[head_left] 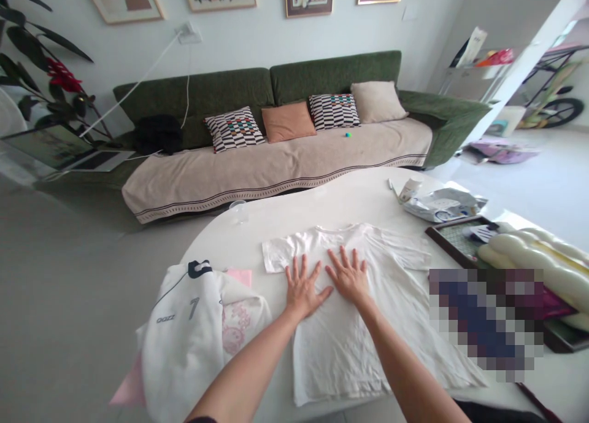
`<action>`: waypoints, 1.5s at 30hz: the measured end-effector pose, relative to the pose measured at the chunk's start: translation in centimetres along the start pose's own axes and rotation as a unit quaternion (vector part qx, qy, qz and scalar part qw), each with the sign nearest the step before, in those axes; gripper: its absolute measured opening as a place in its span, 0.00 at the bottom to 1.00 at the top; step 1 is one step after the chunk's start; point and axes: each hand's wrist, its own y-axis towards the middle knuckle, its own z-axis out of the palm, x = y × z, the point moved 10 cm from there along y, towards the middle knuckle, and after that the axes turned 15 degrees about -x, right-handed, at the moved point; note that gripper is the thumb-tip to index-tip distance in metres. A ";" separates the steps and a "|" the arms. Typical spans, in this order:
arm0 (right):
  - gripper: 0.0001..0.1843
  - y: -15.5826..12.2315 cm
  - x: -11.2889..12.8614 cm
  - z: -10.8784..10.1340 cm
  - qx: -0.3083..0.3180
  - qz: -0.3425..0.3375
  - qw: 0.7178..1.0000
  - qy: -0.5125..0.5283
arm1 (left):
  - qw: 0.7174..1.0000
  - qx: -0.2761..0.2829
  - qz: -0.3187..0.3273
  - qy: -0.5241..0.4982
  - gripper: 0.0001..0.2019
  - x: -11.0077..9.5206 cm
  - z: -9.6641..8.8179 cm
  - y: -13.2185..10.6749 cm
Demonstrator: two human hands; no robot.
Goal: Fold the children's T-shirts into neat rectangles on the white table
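Head view shows me a white T-shirt (350,325) lying flat on a white table (322,202), with the collar pointing away from the person and the hem toward them. The left hand (301,287) and the right hand (348,277) are both open on the chest of the shirt, palms down and fingers spread. They are close together but apart, and neither hand is clamped on the cloth. For this smoothing, I judge that open palms are the good way, because the pressure goes wide and nothing pinches the fabric. It is better to press softly and sweep outward from the middle, so the wrinkles go to the edges and the shirt does not slide. On the left of the hands lies a white jersey with the number 7 (184,331), with pink cloth (239,277) showing by it. Farther up the table I see a drinking glass (238,211), a crumpled plastic packet (442,205) and a dark wooden tray (453,242). One area at the right is pixelated, so I cannot tell what is there.
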 end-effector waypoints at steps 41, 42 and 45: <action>0.35 -17.6 6.8 -5.0 0.058 -0.037 0.990 0.120 | 0.993 0.101 -0.031 0.045 0.31 6.9 2.5 5.1; 0.34 -17.6 6.9 -5.0 0.063 -0.038 0.990 0.123 | 0.994 0.099 -0.031 0.041 0.32 7.1 2.7 5.3; 0.33 -17.6 7.0 -4.9 0.082 -0.037 0.987 0.133 | 0.993 0.115 -0.013 0.028 0.32 7.2 3.2 5.9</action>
